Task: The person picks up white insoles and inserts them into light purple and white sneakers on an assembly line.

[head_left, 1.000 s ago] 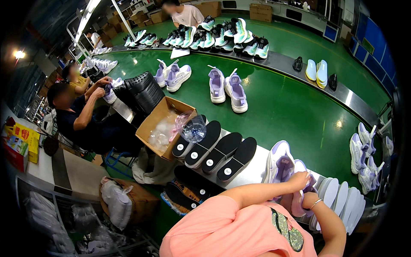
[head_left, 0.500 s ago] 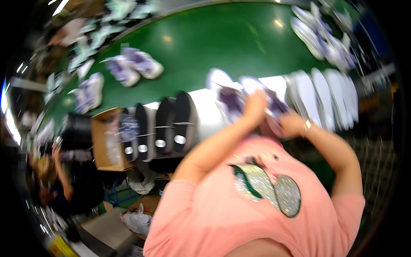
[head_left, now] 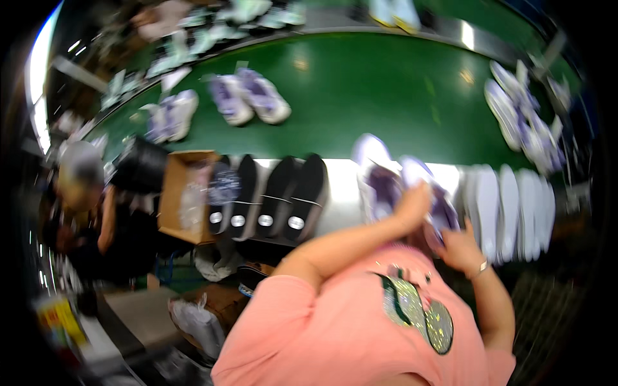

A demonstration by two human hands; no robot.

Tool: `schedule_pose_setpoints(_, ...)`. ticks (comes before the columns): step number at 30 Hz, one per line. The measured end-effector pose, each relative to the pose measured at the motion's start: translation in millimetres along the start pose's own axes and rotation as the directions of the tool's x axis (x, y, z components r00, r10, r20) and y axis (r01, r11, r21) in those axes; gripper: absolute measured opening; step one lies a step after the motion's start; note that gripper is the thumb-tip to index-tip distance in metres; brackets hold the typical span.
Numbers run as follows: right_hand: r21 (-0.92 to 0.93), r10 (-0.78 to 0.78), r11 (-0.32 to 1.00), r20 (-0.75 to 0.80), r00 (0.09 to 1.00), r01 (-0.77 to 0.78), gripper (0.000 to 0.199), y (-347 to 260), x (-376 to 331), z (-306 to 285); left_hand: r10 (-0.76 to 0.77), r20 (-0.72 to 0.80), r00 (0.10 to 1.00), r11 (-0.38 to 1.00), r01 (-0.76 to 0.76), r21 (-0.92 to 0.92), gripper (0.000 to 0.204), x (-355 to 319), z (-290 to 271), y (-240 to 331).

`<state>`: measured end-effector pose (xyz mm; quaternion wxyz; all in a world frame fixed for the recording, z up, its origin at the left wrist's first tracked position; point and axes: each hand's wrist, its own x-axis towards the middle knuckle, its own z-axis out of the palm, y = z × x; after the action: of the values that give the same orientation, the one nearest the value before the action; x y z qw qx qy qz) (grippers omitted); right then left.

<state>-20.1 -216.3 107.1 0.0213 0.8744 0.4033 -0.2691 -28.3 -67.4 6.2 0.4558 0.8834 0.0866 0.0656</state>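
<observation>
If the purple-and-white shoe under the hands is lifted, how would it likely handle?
The purple-and-white shoe probably lifts lightly and feels soft: the left hand presses its open upper. Its broad white sole likely resists rolling. The right hand touches its neighbour.

Four black insoles (head_left: 267,196) lay side by side on the worktop (head_left: 341,186), next to one open cardboard box (head_left: 177,193). Two lilac-and-white shoes (head_left: 399,186) sat under two hands (head_left: 412,206), and about five white soles (head_left: 515,206) were lined up to their right, too blurred to count surely. On the green belt (head_left: 386,96) two pairs of shoes (head_left: 251,100) showed clearly, while a further cluster at the right edge was too smeared to number.
</observation>
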Motion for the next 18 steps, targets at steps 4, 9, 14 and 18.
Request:
schedule_pose_setpoints(4,-0.008,-0.034,0.999,0.081,0.996,0.035,0.018,41.1,27.8,47.3,-0.179,-0.016,0.984,0.972,0.175,-0.158,0.023,6.6,-1.8,23.3)
schedule_pose_setpoints(9,0.087,-0.069,0.994,-0.004,0.998,0.069,0.016,48.7,33.8,53.8,-0.202,-0.076,0.976,0.965,0.185,-0.188,0.024,9.3,2.3,17.8)
schedule_pose_setpoints(14,0.017,-0.054,0.998,-0.028,0.998,0.054,0.014,18.9,16.0,12.1,-0.188,-0.072,0.980,0.969,0.173,-0.176,0.024,9.3,1.6,17.8)
schedule_pose_setpoints(18,0.467,0.011,0.881,-0.192,0.981,0.082,0.015,32.9,38.1,29.3,-0.160,-0.072,0.985,0.973,0.145,-0.178,0.022,10.2,0.7,19.6)
